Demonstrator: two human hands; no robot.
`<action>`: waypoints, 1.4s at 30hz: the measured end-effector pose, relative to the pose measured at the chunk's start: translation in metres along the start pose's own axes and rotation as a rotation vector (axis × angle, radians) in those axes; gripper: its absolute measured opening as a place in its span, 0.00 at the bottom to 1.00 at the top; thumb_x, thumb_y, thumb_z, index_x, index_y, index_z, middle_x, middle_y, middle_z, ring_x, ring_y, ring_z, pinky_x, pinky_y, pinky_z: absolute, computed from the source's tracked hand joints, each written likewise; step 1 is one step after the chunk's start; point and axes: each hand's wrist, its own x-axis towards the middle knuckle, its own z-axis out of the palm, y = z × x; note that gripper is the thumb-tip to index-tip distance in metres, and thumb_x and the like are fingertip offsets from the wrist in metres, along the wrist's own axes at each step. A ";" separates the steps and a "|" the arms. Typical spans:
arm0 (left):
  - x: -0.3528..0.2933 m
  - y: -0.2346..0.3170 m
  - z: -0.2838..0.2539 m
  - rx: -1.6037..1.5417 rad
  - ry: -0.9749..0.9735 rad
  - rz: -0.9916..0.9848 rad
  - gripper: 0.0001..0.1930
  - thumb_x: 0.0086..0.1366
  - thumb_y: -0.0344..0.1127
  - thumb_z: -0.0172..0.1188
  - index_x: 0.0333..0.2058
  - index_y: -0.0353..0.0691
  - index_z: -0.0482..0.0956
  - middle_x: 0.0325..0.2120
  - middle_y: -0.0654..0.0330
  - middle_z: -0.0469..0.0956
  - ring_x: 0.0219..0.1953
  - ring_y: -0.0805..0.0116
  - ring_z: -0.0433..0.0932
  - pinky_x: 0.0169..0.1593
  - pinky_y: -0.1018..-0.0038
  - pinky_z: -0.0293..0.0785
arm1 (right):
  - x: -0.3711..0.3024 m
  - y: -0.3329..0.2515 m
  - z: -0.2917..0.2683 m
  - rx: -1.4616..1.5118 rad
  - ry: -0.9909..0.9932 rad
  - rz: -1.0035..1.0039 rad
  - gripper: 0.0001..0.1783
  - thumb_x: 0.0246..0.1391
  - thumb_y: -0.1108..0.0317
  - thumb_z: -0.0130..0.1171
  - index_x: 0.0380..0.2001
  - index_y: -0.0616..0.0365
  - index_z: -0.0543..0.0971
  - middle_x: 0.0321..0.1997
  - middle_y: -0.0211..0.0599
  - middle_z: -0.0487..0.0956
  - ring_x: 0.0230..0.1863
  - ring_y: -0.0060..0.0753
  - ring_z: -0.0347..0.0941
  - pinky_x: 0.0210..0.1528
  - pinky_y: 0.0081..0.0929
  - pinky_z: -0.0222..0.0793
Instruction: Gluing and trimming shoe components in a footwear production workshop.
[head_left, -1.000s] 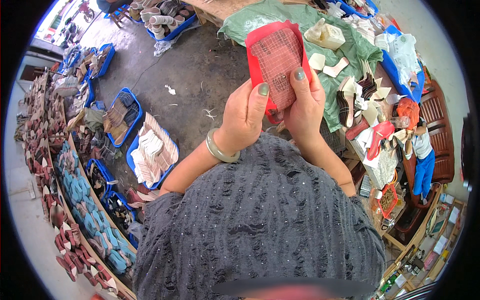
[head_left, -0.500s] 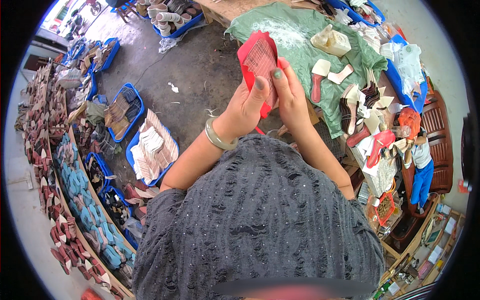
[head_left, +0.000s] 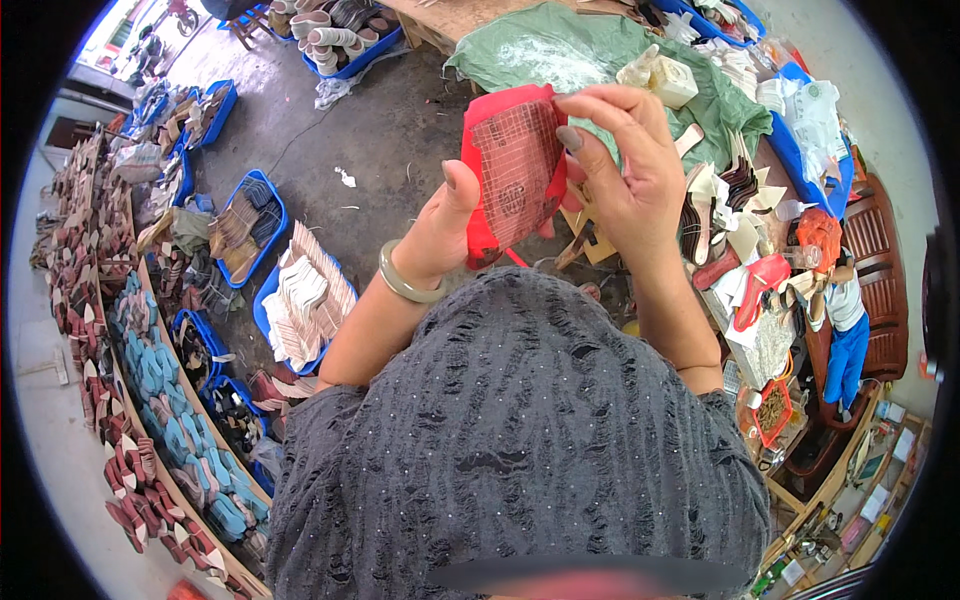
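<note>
Grey concrete floor [head_left: 400,130] (blue crates [head_left: 245,225] of soles) below green-covered workbench [head_left: 570,50].

Dark grey textured knit top [head_left: 520,440], pale green bangle [head_left: 403,283], grey-painted nails

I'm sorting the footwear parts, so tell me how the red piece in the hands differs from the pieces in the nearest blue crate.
The red piece is single and held up between the left hand and right hand; the pale pieces lie stacked in a blue crate on the floor. The red piece shows a gridded face; the pale pieces look plain. Both look like flat footwear parts.
</note>
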 end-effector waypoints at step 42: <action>-0.006 0.004 0.021 0.003 0.059 -0.105 0.46 0.58 0.72 0.33 0.62 0.38 0.50 0.50 0.54 0.67 0.44 0.64 0.73 0.45 0.68 0.73 | 0.006 -0.018 -0.009 -0.269 -0.130 -0.311 0.16 0.34 0.75 0.64 0.33 0.54 0.80 0.34 0.30 0.78 0.36 0.33 0.73 0.40 0.32 0.65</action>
